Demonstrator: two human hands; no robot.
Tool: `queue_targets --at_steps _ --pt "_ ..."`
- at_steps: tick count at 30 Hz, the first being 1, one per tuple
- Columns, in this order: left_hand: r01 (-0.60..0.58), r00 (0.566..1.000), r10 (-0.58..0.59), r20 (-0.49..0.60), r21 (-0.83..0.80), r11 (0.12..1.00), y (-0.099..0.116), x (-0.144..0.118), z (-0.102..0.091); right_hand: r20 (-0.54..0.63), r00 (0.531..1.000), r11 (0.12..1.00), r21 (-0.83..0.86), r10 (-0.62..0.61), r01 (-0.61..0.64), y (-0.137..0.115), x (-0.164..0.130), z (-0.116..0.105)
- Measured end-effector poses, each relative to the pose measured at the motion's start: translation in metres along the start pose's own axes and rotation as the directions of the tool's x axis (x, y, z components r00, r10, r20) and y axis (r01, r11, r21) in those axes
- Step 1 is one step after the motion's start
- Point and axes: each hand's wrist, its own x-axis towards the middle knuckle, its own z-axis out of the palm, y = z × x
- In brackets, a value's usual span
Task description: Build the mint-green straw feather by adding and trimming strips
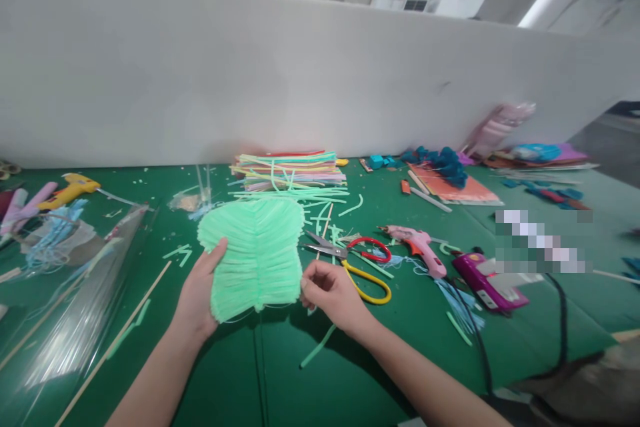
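A mint-green panel of pipe cleaners [257,257], wavy at its edges and with a seam down its middle, is held up over the table. My left hand [200,290] grips its left side, thumb on the front and the other fingers hidden behind. At the lower right edge, my right hand [327,290] is closed in a pinch; the exact spot between its fingertips is partly hidden. Just beyond that hand lie scissors [345,253] with one red and one yellow handle, blades apart. A loose green pipe cleaner [319,347] rests on the table below the right hand.
Bundled coloured pipe cleaners [290,170] lie against the grey partition [300,80]. On the right are a pink glue gun [417,243], a magenta device [485,283] and a black cable [563,320]. A yellow glue gun [75,191], clear plastic sheeting [75,320] and a thin stick [117,337] occupy the left.
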Motion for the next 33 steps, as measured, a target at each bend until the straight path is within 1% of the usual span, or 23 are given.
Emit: queue_targets --at_steps 3,10,18,23,27,33 --pt "0.002 1.000 -0.002 0.002 0.002 1.000 -0.0001 0.0006 -0.0002 -0.007 1.000 1.000 0.000 0.003 -0.003 -0.0005 0.0000 -0.0001" --pt "0.003 1.000 -0.004 0.016 0.016 1.000 0.0010 0.0048 -0.0051 0.030 0.999 0.998 0.047 0.040 -0.041 -0.0040 0.0003 -0.0001" --pt "-0.010 1.000 0.010 0.016 0.022 1.000 0.0012 0.0024 -0.0046 0.033 0.998 0.996 0.060 0.060 -0.062 0.0015 0.0021 -0.0019" --pt "-0.012 1.000 0.012 -0.010 0.022 1.000 -0.0006 0.0034 -0.0050 0.028 0.997 0.996 0.062 0.066 -0.068 0.0014 0.0021 -0.0014" --pt "-0.013 1.000 0.014 -0.021 0.021 1.000 -0.0007 0.0051 -0.0055 0.047 0.997 0.995 0.076 0.068 -0.071 -0.0009 0.0010 -0.0015" --pt "-0.011 1.000 0.011 0.012 0.034 0.999 0.0022 0.0037 -0.0049 0.072 0.994 0.991 0.100 0.077 -0.084 -0.0030 -0.0002 -0.0030"
